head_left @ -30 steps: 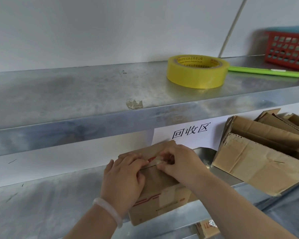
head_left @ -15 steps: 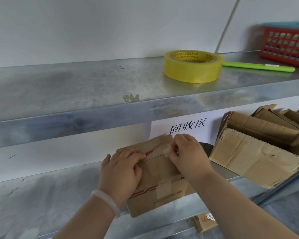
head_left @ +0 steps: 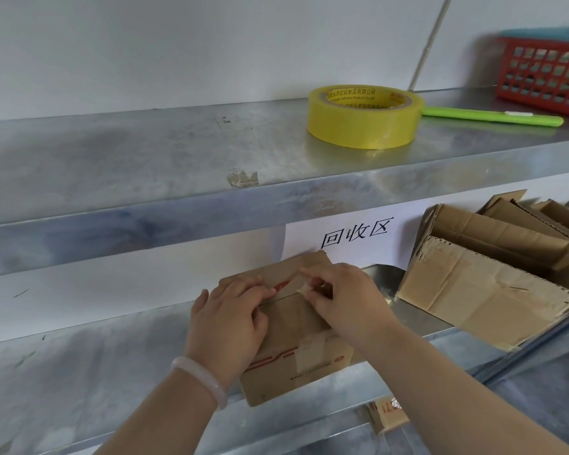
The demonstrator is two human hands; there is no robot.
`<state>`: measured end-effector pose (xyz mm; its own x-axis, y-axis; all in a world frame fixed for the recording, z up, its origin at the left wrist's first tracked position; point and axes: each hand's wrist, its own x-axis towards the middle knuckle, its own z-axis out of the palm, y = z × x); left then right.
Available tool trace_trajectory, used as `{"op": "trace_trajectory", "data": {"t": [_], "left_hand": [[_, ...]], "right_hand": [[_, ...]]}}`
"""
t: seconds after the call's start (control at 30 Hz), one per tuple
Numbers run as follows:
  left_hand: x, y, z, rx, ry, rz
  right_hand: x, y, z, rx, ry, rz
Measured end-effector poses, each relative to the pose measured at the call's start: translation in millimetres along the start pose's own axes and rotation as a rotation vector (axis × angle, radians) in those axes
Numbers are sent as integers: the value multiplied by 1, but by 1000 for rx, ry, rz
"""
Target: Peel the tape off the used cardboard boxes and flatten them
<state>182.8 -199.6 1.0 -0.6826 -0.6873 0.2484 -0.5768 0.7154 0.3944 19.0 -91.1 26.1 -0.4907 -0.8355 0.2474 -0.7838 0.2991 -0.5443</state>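
Far left of the small brown cardboard box with red print [head_left: 289,323]: bare grey metal of the lower shelf [head_left: 96,372], with the box standing on its front edge. Above and left of the box, on the upper grey metal shelf [head_left: 145,165]: a crumpled scrap of old clear tape [head_left: 242,178] stuck near the lip.

Against the box's left side: left hand [head_left: 227,326], white bangle [head_left: 201,377] at the wrist, palm down on the lid, fingers loosely spread and only slightly bent, fingertips pressing at the centre seam, gripping nothing.

On the box's top, at the seam: clear tape strip [head_left: 304,288], one end lifted off the cardboard; hard to tell how much of it is free. A second taped patch on the front face, lower down.

Over the box's right half: right hand [head_left: 349,300], thumb and forefinger pinched together on that lifted tape end, other fingers curled in.

Behind the box: white paper sign with black characters [head_left: 355,233]. Above and right of the box: yellow roll of tape [head_left: 363,126], lying flat, then a green plastic cutter [head_left: 493,117] just beside it.

Right of the box, apart from it: stack of flattened brown cardboard boxes [head_left: 480,290], leaning. Far above right: red plastic lattice basket [head_left: 546,70].
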Motion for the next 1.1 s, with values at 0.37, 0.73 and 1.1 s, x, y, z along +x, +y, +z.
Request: {"op": "trace_trajectory", "data": {"t": [0.37,0.73,1.1], "left_hand": [[0,1,-1,18,10,15],[7,1,0,85,33,112],[9,17,7,228,-15,70]], "right_hand": [[9,4,-17,-29,-11,170],[2,31,-14,-115,-23,-32],[7,21,-22,-14,-107,251]]}}
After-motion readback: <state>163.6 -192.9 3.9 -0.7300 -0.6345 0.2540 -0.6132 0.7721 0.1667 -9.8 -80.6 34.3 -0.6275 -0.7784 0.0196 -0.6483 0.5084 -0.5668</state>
